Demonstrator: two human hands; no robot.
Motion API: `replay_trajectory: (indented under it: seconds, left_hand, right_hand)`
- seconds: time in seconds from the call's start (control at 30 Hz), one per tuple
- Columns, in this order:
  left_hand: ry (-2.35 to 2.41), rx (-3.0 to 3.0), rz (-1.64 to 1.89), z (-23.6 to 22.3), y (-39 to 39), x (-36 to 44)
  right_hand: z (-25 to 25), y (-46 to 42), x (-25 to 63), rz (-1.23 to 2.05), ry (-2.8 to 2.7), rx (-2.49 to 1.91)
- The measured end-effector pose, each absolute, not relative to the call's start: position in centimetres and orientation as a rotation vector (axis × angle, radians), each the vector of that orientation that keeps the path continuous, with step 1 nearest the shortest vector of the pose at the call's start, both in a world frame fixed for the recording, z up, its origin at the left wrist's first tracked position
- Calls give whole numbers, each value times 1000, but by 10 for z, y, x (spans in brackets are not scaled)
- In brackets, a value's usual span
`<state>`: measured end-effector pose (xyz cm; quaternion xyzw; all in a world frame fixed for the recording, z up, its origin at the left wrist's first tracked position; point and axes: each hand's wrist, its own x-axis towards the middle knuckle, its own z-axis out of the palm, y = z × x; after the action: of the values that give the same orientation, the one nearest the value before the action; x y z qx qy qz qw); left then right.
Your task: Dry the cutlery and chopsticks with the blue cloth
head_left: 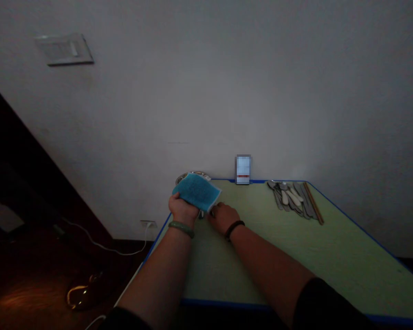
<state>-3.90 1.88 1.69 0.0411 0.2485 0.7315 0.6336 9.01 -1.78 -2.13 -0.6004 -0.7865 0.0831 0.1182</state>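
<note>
I'm seeing the left hand clenching a blue cloth in front of a metal plate on the counter, while the right hand is resting at the cloth's edge, its grip unclear.

Cutlery at the table's far right, a metal dish at its far left corner.

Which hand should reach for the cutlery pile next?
Probably the right: the right hand looks free and sits nearer the cutlery, while the left hand is holding the blue cloth.
</note>
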Motion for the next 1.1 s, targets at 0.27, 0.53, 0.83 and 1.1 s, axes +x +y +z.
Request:
replay_trajectory:
  seconds: [0.27, 0.53, 0.83, 1.1]
  left_hand:
    - [551, 129, 1641, 10, 21, -42]
    - [559, 132, 1639, 15, 17, -38]
    - [569, 133, 1628, 14, 16, -36]
    - [577, 140, 1591, 15, 13, -35]
  right_hand:
    - [-15, -21, 95, 303, -2144, -1962]
    - [-12, -14, 110, 380, -2027, -2097]
    - [-9, -9, 123, 446, -1960, -2161]
    - [-10, -3, 130, 523, -1961, -2189]
